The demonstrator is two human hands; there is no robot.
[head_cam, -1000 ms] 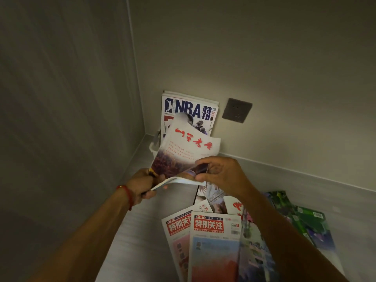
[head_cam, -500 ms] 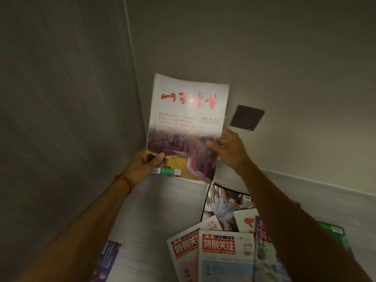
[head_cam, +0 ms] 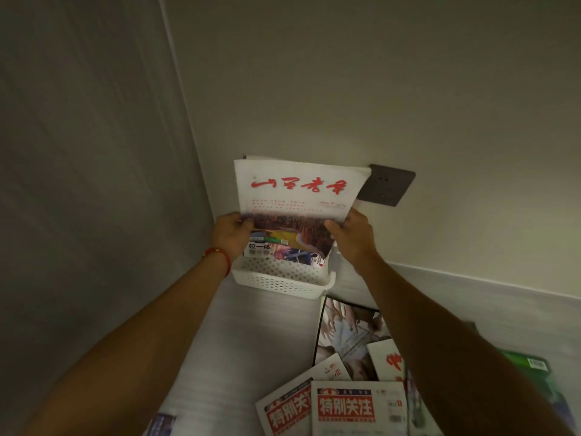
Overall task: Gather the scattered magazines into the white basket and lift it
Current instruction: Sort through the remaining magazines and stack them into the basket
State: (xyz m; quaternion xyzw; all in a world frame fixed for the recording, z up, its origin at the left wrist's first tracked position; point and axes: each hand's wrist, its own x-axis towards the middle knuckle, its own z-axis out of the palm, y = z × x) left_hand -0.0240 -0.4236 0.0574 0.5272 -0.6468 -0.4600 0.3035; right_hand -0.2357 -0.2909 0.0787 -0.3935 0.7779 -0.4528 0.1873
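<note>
- Magazine with red calligraphy title [head_cam: 297,196] stands upright over the white perforated basket [head_cam: 283,283], its lower edge down among the other magazines in the basket [head_cam: 284,250].
- Left hand [head_cam: 232,236] grips the magazine's lower left edge, thumb on the cover; a red string bracelet [head_cam: 218,258] circles that wrist.
- Right hand [head_cam: 353,237] grips the lower right edge, thumb on the cover.
- The basket sits on the pale floor [head_cam: 251,347] in the corner, against the wall, below a dark wall socket [head_cam: 388,188].
- Scattered magazines [head_cam: 355,388] lie overlapping on the floor, nearer the camera and to the right of the basket.
</note>
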